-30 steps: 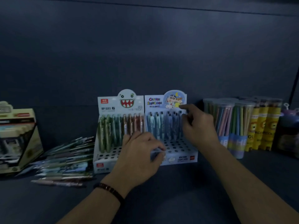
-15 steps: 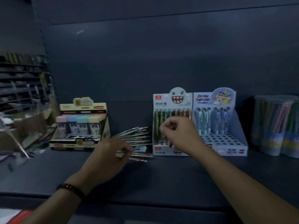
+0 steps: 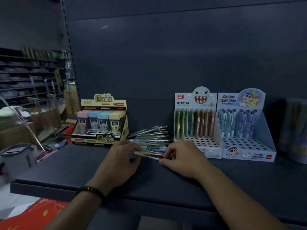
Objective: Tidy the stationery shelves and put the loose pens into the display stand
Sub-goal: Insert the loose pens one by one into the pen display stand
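**Front of loose pens [image 3: 150, 141] pile pinched at both ends**

The pile is laid on the shelf [image 3: 66, 166], with a lead-refill box [image 3: 101, 122] at its 9 o'clock and the monster-face display stand [image 3: 196, 123] at its 3 o'clock. Frontmost pens are gripped by curled left hand [image 3: 121, 157] and right hand [image 3: 183, 159].

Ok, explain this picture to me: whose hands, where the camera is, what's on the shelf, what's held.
No machine here: a person works bare-handed, and the one camera sits on their head, looking down at a dark shelf. On it stand a yellow box, a white stand and a blue stand, both stands part-filled with pens. Between box and white stand lies a pile of loose pens. The left hand and right hand each pinch an end of the front pens.
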